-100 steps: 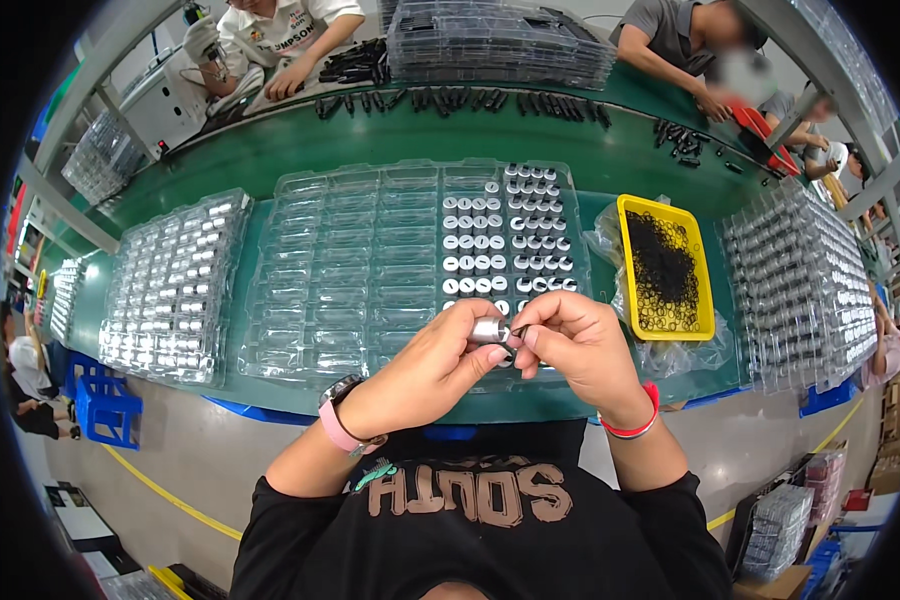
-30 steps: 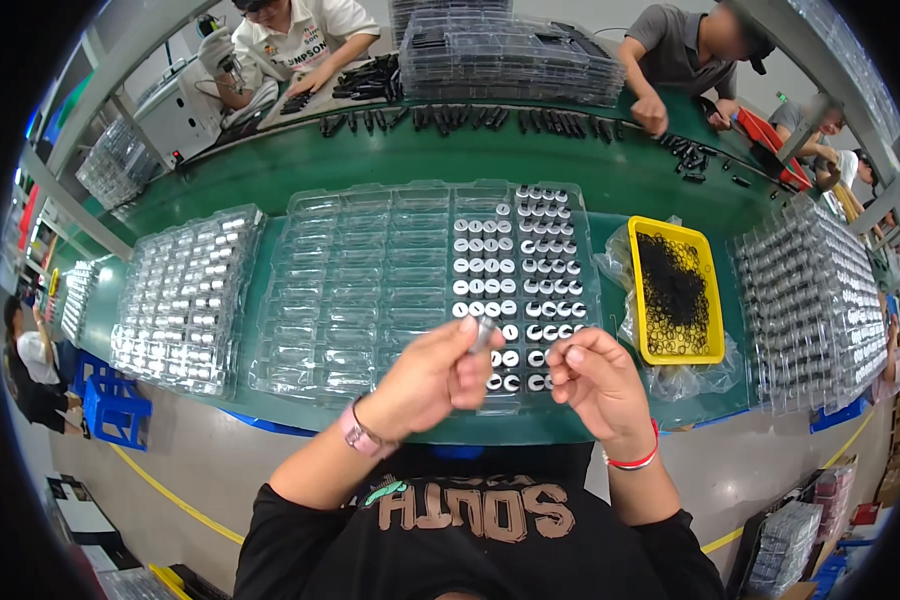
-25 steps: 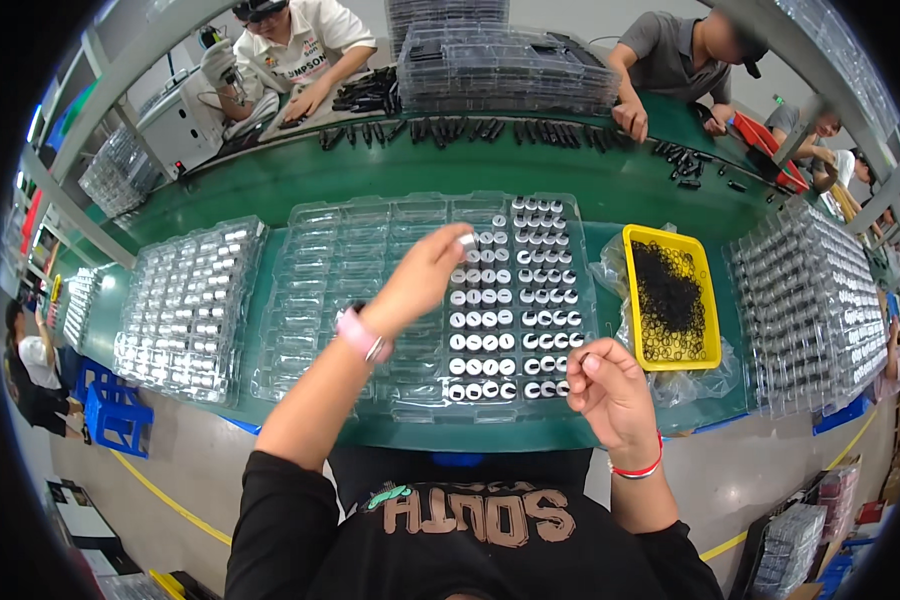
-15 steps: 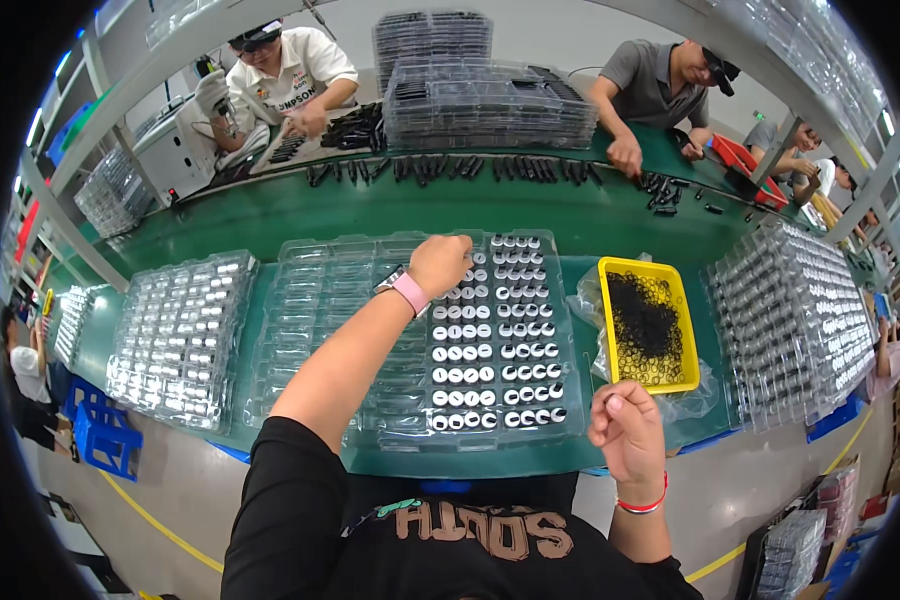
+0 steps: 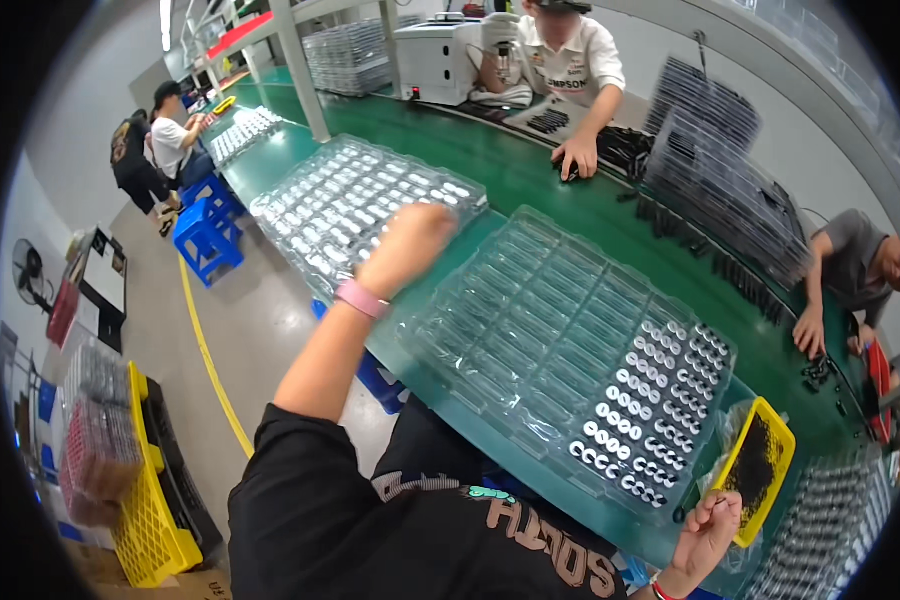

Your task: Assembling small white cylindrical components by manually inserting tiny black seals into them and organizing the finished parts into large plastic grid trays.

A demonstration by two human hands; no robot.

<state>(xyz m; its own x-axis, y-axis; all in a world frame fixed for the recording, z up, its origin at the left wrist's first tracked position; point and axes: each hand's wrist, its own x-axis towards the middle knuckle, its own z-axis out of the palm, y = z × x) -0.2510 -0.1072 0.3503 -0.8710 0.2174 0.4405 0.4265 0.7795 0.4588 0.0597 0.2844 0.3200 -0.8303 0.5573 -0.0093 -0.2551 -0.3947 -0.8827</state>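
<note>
My left hand (image 5: 415, 242), blurred, with a pink band at its wrist, is over the near right part of a clear plastic tray (image 5: 270, 208) filled with rows of shiny whitish pieces. Its fingertips are smeared, and whether they touch a piece does not show. My right hand (image 5: 708, 532) is pinched beside a yellow basket (image 5: 787, 440) of small black rings (image 5: 760, 462); what sits between its fingertips is too small to name. Between my hands lies a wide clear tray (image 5: 510, 330). Its right part holds rows of short black pieces with white round ends (image 5: 625, 410).
A green bench (image 5: 530, 195) runs across. Beyond it, a person in white (image 5: 575, 60) and one in grey (image 5: 855, 260) handle black parts. Tray stacks (image 5: 725, 165) stand at the back. Blue stools (image 5: 208, 235) and a yellow pallet (image 5: 155, 520) are on the left.
My view has turned to the left. My left hand has gone from the black-and-white pieces to the tray of shiny pieces at left. My right hand stays pinched near the yellow basket.
</note>
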